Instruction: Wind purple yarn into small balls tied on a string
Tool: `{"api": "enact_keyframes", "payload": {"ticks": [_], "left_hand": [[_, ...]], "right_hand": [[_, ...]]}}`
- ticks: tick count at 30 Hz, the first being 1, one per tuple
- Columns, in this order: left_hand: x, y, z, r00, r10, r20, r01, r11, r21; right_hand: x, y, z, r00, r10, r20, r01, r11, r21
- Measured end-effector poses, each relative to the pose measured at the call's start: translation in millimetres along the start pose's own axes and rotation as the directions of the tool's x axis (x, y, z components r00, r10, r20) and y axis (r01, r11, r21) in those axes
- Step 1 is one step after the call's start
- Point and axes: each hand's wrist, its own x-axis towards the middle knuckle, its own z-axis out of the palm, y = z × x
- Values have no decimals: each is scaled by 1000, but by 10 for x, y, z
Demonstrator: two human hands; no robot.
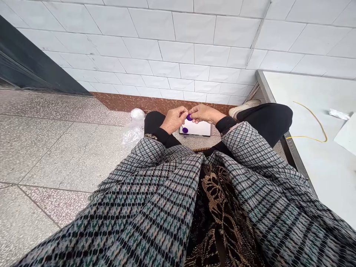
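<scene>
My left hand point(176, 118) and my right hand point(204, 113) meet in front of me above my lap, fingers closed in a pinch. Between the fingertips is a small round purple coil point(189, 117), mostly at my right fingers; its material is too small to tell. My left fingertips touch its edge. Just below hangs or lies a second purple round piece point(185, 130), in front of a white rectangular board point(198, 128) with a dark edge. I cannot tell whether this piece is joined to the coil.
A clear plastic bag point(132, 131) with something white at its top lies on the floor to the left. At right stands a white table point(314, 122) with a metal edge, bearing a bent yellow strand point(324, 129) and a crumpled white scrap point(338, 114). A tiled wall point(191, 55) rises ahead.
</scene>
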Motion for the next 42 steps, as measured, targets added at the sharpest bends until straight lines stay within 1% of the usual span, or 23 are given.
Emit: {"api": "enact_keyframes", "payload": {"ticks": [2, 5, 7, 9, 11, 13, 15, 17, 18, 20, 22, 23, 25, 27, 29, 31, 33, 34, 36, 37, 38, 40, 42], "left_hand": [[-2, 14, -8, 1000, 0, 1, 0, 1000, -2], [32, 37, -58, 998, 56, -23, -55, 997, 48], [74, 31, -95, 994, 100, -53, -96, 992, 85], [120, -9, -114, 991, 110, -75, -103, 991, 88], [150, -77, -98, 994, 67, -90, -65, 997, 29], [154, -148, -49, 996, -15, -85, 9, 997, -73], [130, -191, 18, 996, -86, -33, 80, 984, -157], [90, -185, 75, 996, -80, 46, 86, 981, -172], [70, -163, 90, 996, -42, 84, 54, 987, -150], [43, -90, 84, 986, 71, 150, -61, 996, -72], [39, -6, 26, 967, 175, 186, -181, 983, 15], [47, 31, -19, 961, 208, 182, -220, 974, 51], [77, 74, -120, 964, 236, 126, -250, 962, 109], [115, 68, -210, 973, 226, 50, -231, 963, 141], [146, 16, -258, 982, 188, -3, -186, 973, 136], [157, -60, -248, 992, 127, -25, -124, 988, 89], [143, -124, -184, 998, 57, -4, -57, 998, 21], [127, -140, -140, 999, 33, 28, -32, 999, -6], [88, -129, -50, 992, 30, 120, -27, 999, -29], [69, -102, -15, 984, 54, 172, -51, 998, -24], [52, -64, 9, 971, 88, 223, -88, 996, -12], [33, 26, 12, 944, 160, 288, -174, 985, 23], [37, 99, -41, 939, 209, 273, -236, 970, 67]], "right_hand": [[1, -2, 1, 1000, 9, -10, -9, 1000, 8], [-4, -1, 9, 1000, -8, -25, 8, 1000, -9], [-11, -5, 20, 999, -31, -14, 31, 999, -16], [-21, -19, 35, 998, -60, 3, 60, 998, -15], [-31, -46, 49, 996, -85, -5, 85, 996, 8], [-40, -80, 59, 995, -93, -44, 96, 993, 72], [-44, -112, 65, 993, -83, -84, 96, 981, 170], [-40, -132, 65, 990, -65, -122, 93, 965, 244], [-35, -134, 63, 988, -56, -147, 93, 963, 255], [-18, -122, 51, 976, -50, -211, 96, 972, 214], [-1, -93, 30, 961, -68, -267, 96, 991, 91], [5, -76, 19, 958, -79, -276, 85, 996, 10], [2, -46, 3, 971, -85, -224, 56, 989, -136], [-23, -38, 5, 994, -65, -90, 47, 981, -186], [-63, -59, 20, 997, -66, 41, 70, 991, -117], [-102, -104, 36, 993, -92, 73, 90, 995, 31], [-126, -155, 40, 995, -98, 9, 95, 975, 202], [-129, -175, 37, 995, -91, -30, 96, 957, 275], [-120, -197, 28, 994, -79, -78, 102, 925, 366], [-107, -195, 23, 992, -79, -95, 109, 919, 379], [-91, -186, 19, 990, -80, -118, 119, 923, 367], [-55, -149, 15, 978, -84, -193, 135, 954, 268], [-31, -106, 17, 964, -91, -250, 119, 988, 99]]}}
